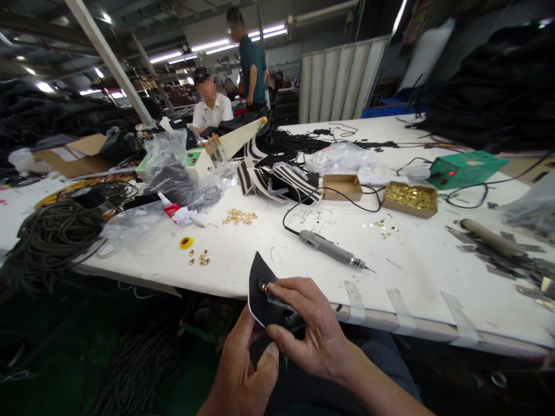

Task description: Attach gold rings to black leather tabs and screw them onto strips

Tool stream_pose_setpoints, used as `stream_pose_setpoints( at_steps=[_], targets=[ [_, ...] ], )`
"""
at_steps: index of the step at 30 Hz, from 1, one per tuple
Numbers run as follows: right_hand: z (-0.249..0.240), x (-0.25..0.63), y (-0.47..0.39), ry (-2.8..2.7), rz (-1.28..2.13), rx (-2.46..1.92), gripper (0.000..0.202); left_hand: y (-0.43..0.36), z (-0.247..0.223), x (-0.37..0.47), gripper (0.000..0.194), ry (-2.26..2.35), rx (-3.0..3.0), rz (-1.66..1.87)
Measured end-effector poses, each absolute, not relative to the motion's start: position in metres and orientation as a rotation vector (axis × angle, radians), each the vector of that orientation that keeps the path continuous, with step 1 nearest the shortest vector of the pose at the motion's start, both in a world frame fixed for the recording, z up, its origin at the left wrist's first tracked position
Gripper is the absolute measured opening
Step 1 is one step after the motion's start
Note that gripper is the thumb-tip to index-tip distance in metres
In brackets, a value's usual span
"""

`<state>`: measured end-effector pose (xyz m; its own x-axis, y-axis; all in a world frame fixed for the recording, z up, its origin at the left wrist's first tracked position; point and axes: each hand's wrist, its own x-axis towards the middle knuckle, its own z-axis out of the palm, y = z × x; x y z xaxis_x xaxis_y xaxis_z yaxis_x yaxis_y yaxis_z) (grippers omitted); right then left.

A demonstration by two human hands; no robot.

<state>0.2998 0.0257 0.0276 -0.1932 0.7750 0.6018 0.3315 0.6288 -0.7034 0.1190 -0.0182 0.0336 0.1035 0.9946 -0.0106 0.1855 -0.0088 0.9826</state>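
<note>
A black leather-like piece (260, 300) with a pale edge is held up at the table's front edge. My left hand (247, 364) grips its lower part from below, thumb bent in front. My right hand (310, 329) pinches the piece from the right, its fingertips against a small gold metal fitting (265, 289) on the dark face. The far side of the piece is hidden. Beyond my hands lies a grey electric screwdriver (332, 248). Loose gold fittings (199, 257) and a larger heap of gold fittings (240, 217) lie to the left.
A yellow tape roll (186, 242) and a red-white tube (171, 209) lie left. Behind the screwdriver are a cardboard box (342, 188), a box of gold discs (410, 199) and a green power unit (466, 169). Coiled dark cords (56, 237) lie far left. Two people are beyond the table.
</note>
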Motion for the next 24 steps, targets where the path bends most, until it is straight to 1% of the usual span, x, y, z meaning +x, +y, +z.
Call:
stream_pose_setpoints(
  at_steps=[2,4,6,9,11,13,15,17,18,19,20,21,24],
  targets=[
    [0.030,0.302,0.027,-1.827,0.536,-0.908,0.069,-0.020,0.033,0.119,0.063,1.238,1.339,1.017],
    [0.029,0.301,0.027,-1.846,0.525,-0.938,0.072,-0.023,0.032,0.124,0.065,1.230,1.289,1.038],
    [0.025,0.298,0.027,-1.818,0.492,-0.984,0.067,-0.025,0.030,0.132,0.071,1.217,1.250,1.077],
    [0.021,0.293,0.027,-1.744,0.458,-1.047,0.052,-0.028,0.028,0.142,0.080,1.217,1.246,1.090],
    [0.023,0.295,0.027,-1.714,0.518,-1.054,0.039,-0.025,0.027,0.141,0.079,1.233,1.283,1.053],
    [0.029,0.300,0.027,-1.669,0.676,-1.067,0.025,-0.017,0.027,0.137,0.068,1.267,1.359,1.037],
    [0.035,0.309,0.027,-1.580,0.910,-1.088,0.016,-0.003,0.027,0.131,0.047,1.318,1.465,1.081],
    [0.038,0.317,0.026,-1.443,1.161,-1.088,0.016,0.013,0.026,0.129,0.027,1.370,1.537,1.179],
    [0.039,0.320,0.026,-1.366,1.279,-1.074,0.019,0.022,0.026,0.130,0.021,1.371,1.523,1.230],
    [0.039,0.323,0.027,-1.284,1.389,-1.054,0.022,0.029,0.025,0.132,0.021,1.352,1.462,1.267],
    [0.038,0.325,0.027,-1.196,1.486,-1.036,0.025,0.036,0.024,0.135,0.026,1.311,1.369,1.283],
    [0.037,0.327,0.027,-1.106,1.563,-1.023,0.027,0.042,0.024,0.138,0.036,1.257,1.259,1.280],
    [0.032,0.333,0.031,-0.928,1.685,-1.013,0.032,0.056,0.026,0.148,0.073,1.126,0.988,1.164]
  ],
)
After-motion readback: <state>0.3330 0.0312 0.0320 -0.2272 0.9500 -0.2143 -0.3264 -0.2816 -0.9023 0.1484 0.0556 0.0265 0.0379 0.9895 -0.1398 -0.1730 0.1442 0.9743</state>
